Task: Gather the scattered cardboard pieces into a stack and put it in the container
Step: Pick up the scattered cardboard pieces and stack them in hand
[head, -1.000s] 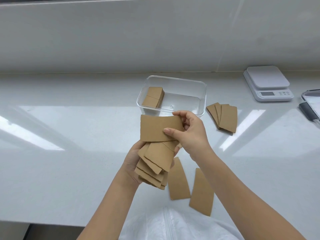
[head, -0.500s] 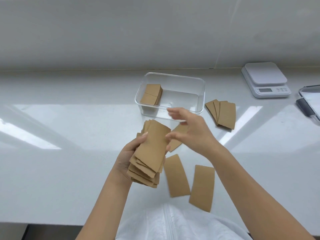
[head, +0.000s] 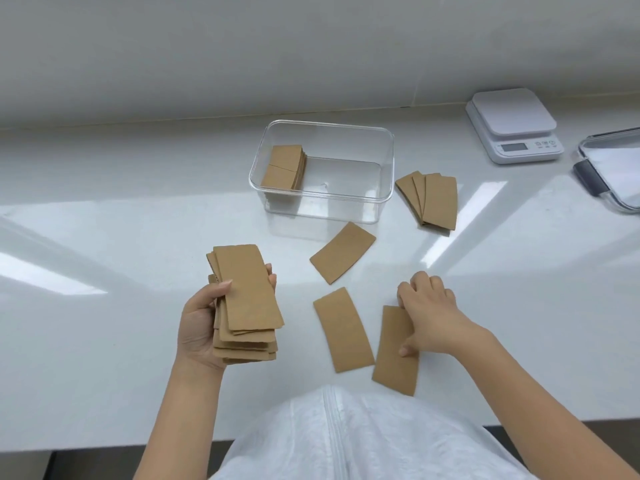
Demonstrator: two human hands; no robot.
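My left hand (head: 201, 327) holds a stack of brown cardboard pieces (head: 247, 299) above the white counter. My right hand (head: 427, 313) rests on the rightmost loose cardboard piece (head: 393, 362), thumb and fingers pinching its upper edge. Two more loose pieces lie flat: one in the middle (head: 343, 329) and one angled nearer the container (head: 343, 252). A fanned group of pieces (head: 431, 199) lies right of the clear plastic container (head: 384, 168), which holds a small stack of cardboard (head: 284, 166) at its left end.
A white kitchen scale (head: 514, 124) stands at the back right. A clear lid with a grey clasp (head: 609, 171) lies at the right edge. The counter's front edge runs just before my white garment (head: 329, 441).
My right hand has let go of the piece it laid on the held stack and moved down right onto the rightmost loose piece. My left hand has shifted left with the stack.
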